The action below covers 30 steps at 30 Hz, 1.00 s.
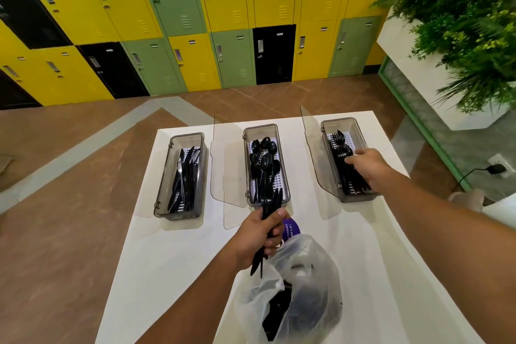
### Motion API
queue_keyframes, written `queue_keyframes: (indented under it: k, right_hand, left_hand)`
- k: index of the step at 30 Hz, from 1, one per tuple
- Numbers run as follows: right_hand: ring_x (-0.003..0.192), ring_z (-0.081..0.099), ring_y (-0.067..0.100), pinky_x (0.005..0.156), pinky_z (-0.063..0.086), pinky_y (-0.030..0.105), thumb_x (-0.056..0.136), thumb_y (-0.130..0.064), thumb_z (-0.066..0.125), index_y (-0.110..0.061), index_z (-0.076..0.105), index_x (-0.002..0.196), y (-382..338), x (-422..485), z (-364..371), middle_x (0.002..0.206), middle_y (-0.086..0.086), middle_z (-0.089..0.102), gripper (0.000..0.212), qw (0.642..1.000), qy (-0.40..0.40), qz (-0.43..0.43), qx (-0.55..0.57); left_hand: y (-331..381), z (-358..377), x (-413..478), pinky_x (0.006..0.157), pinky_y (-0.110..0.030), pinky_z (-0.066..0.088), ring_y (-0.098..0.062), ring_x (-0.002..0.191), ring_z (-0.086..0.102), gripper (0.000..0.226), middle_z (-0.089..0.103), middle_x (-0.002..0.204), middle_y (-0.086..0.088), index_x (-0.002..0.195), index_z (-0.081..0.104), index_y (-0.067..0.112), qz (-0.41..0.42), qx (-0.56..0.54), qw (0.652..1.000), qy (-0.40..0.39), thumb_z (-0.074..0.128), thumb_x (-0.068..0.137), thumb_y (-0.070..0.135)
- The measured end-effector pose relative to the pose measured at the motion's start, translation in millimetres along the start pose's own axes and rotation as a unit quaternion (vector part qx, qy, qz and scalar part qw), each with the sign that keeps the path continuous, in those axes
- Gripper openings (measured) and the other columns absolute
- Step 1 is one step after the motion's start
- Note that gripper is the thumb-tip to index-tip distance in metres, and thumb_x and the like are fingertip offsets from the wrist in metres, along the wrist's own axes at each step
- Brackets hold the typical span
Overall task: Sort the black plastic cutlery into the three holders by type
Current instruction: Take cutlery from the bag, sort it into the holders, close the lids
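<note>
Three clear holders are standing in a row on the white table (167,246). Left holder (178,215) is carrying knives (183,176). Middle holder (261,128) is carrying spoons (264,159); just in front of it the left hand (259,237) is clamping curled fingers round a cutlery bundle (272,205). Plastic bag (307,274), nearest the person, is holding more black cutlery. Right holder (339,121) is carrying forks (339,145); right hand (365,165) is reaching in, fingertips meeting the forks. Pinching or merely touching: cannot tell.
</note>
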State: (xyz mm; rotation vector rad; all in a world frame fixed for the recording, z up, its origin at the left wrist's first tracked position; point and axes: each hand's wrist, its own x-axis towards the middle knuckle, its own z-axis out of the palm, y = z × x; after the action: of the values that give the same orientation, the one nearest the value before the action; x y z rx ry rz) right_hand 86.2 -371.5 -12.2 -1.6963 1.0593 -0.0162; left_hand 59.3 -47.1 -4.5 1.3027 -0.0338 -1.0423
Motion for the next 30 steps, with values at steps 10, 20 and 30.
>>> queue_keyframes:
  k: [10, 20, 30]
  right_hand:
    - [0.059, 0.058, 0.017, 0.050, 0.046, 0.026, 0.097, -0.014, 0.060, -0.008, 0.069, 0.098, 0, -83, 19, 0.084, 0.012, 0.069, 0.011, 0.983, -0.005, -0.129, 0.128]
    - [0.055, 0.060, 0.012, 0.052, 0.043, 0.024, 0.093, -0.033, 0.068, -0.011, 0.069, 0.088, -5, -193, 79, 0.070, 0.001, 0.066, 0.022, 0.956, -0.276, -0.073, 0.064]
    - [0.056, 0.060, 0.017, 0.057, 0.049, 0.026, 0.097, -0.022, 0.062, -0.007, 0.070, 0.096, -9, -196, 100, 0.083, 0.013, 0.071, 0.017, 0.962, -0.243, -0.031, 0.122]
  left_hand:
    - [-1, -1, -12, 0.042, -0.022, 0.027, -0.010, 0.044, 0.031, 0.039, 0.047, 0.062, -0.002, 0.117, 0.066, 0.001, 0.027, -0.004, 1.000, 0.001, 0.059, 0.099, 0.035]
    - [9, 2, -33, 0.040, -0.019, 0.027, -0.009, 0.038, 0.035, 0.026, 0.056, 0.061, -0.006, 0.095, 0.064, 0.003, 0.061, 0.018, 0.998, 0.002, 0.067, 0.093, 0.028]
    - [4, -17, -47, 0.040, -0.020, 0.031, -0.014, 0.042, 0.041, 0.042, 0.061, 0.067, -0.009, 0.106, 0.069, -0.003, 0.052, 0.007, 0.998, 0.031, 0.059, 0.099, 0.037]
